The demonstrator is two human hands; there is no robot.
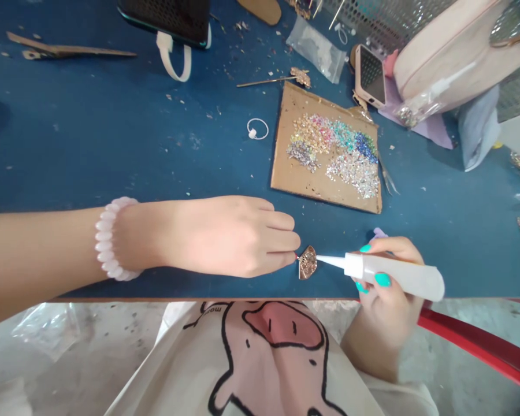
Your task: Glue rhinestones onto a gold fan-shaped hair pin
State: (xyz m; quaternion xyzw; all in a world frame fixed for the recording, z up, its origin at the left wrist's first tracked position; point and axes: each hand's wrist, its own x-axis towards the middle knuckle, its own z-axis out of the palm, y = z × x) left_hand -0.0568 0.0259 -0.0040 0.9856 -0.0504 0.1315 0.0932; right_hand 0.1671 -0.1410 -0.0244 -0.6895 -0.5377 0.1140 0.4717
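Note:
My left hand (225, 237), with a pale bead bracelet (108, 240) at the wrist, is closed at the table's front edge. From its fingertips sticks out a small fan-shaped ornament (307, 263), copper-coloured and glittery; whatever part lies under the fingers is hidden. In my right hand (392, 289) is a white, translucent squeeze bottle (398, 277), held nearly level. Its thin nozzle (330, 261) points left, and the tip appears to touch the fan's right edge. Beyond both hands lies a cardboard sheet (281, 167) bearing rhinestones (355, 173) in several colour groups.
Tweezers (387, 173) lie beside the cardboard. Behind it are a hair stick (264, 82) and a plastic bag (316, 49). A white hair tie (257, 129) lies left. A black device (169, 20), phone (370, 75) and pink bag (455, 52) stand farther back.

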